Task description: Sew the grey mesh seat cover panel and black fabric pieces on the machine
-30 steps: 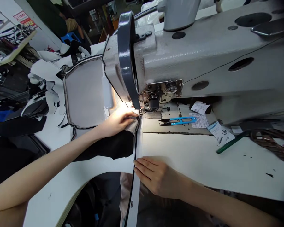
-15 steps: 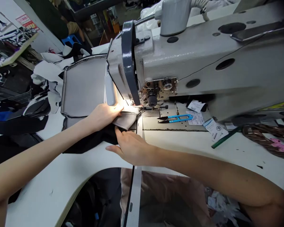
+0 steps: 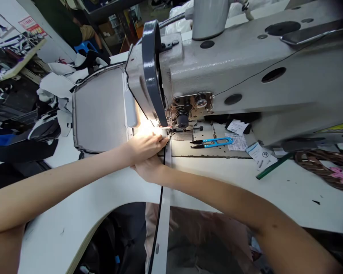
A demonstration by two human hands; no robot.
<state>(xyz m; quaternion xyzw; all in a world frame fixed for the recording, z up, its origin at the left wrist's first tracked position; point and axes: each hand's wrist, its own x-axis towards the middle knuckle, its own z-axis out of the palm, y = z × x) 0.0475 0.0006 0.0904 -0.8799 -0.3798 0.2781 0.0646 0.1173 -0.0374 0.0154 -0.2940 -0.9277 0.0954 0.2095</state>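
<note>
Clock face: centred on whichever hand is named; twelve o'clock points straight ahead along the head view.
Narrow white strip with a black corded edge [image 3: 163, 228]: long axis runs from just past twelve to about half past six; its far end reaches the lit needle area of the grey metal sewing machine [image 3: 231, 76], its near end hangs past the edge of the smooth white table [image 3: 217, 179].
Left hand [image 3: 148, 146]: laid over the right hand [image 3: 148, 167], fingers curled, tips at three o'clock beside the strip's far end; whether it pinches or only presses, I cannot tell from where I stand.
Right hand: fingers hidden beneath the left, so its grip cannot be told; its wrist crosses above the strip.
Nearer hand: the left, with the needle area at about two o'clock from it.
Strip from right hand: three o'clock where it shows beside the knuckles, then running off toward half past five.
Flat grey fabric panel with a dark raised rim [image 3: 100, 110]: ten o'clock from the left hand.
Blue-handled thread snips with black blades [image 3: 214, 142]: three o'clock from the left hand, well apart.
</note>
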